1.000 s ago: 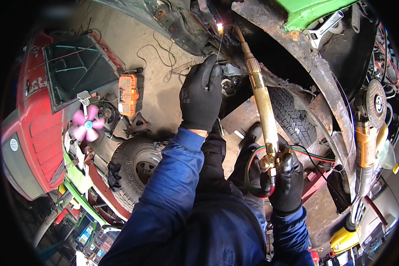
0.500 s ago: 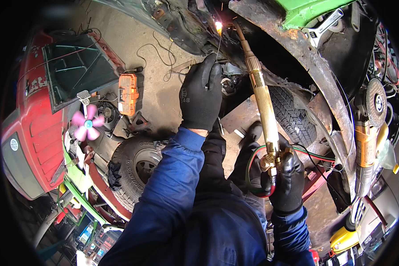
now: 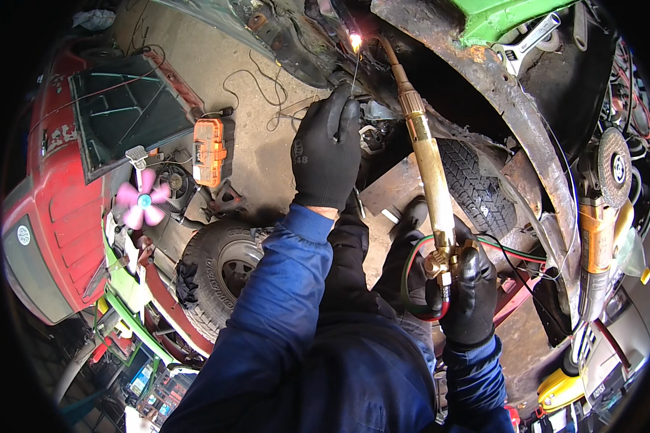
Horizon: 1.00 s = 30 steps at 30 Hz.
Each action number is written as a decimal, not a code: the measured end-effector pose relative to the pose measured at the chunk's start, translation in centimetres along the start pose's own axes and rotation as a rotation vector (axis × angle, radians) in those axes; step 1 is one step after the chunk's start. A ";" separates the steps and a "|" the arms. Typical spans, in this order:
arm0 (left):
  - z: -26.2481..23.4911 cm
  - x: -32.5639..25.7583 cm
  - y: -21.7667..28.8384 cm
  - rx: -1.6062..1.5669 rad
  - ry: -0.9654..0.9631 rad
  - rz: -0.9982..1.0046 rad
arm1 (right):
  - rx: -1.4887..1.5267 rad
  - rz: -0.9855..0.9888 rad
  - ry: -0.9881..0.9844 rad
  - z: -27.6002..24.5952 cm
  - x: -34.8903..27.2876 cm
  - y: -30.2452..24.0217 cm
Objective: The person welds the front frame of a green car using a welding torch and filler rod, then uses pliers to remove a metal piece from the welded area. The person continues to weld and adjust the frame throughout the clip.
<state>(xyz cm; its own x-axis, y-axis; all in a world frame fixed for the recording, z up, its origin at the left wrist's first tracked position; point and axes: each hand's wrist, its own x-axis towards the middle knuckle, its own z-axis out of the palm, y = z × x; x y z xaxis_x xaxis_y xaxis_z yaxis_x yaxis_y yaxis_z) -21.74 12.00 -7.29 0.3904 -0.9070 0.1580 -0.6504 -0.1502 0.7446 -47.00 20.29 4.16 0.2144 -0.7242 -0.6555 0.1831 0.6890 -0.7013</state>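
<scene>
My right hand (image 3: 471, 296), in a black glove, grips the valve end of a brass gas welding torch (image 3: 433, 166). A red and a green hose leave the torch beside that hand. Its bent copper tip points at a glowing spot (image 3: 355, 41) on a dark, rusty vehicle body panel (image 3: 325, 43). My left hand (image 3: 328, 148), gloved in black too, is closed with thumb and fingers pinching a thin wire rod (image 3: 356, 74). The rod's far end reaches into the bright glow, close to the torch tip.
A rusty fender edge (image 3: 498, 90) curves along the right, with an adjustable wrench (image 3: 531, 43) and an angle grinder (image 3: 605, 216) on that side. Tires (image 3: 227, 270) lie below. Left are an orange case (image 3: 209, 153), a small pink fan (image 3: 144, 200) and a red vehicle cab (image 3: 54, 216).
Both hands keep almost the same place and hold. The sparks above the glow have faded, and the torch tip has shifted very slightly.
</scene>
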 end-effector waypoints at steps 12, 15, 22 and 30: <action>0.0 0.1 0.2 0.003 -0.015 -0.014 | -0.014 -0.039 0.007 -0.1 0.1 0.5; 0.1 0.2 0.2 0.014 -0.010 -0.003 | 0.002 -0.033 0.005 0.0 0.1 0.4; 0.0 0.1 0.1 0.021 -0.009 -0.018 | -0.008 -0.014 0.014 0.1 0.0 0.2; 0.1 0.1 0.0 0.010 -0.015 -0.024 | -0.055 -0.009 0.035 0.3 0.1 0.1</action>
<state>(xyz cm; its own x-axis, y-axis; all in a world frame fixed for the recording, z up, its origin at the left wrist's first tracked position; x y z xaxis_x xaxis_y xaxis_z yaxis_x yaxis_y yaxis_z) -21.73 11.84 -7.37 0.3959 -0.9090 0.1307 -0.6475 -0.1753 0.7416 -46.66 20.27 4.08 0.1795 -0.7313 -0.6581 0.1320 0.6808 -0.7205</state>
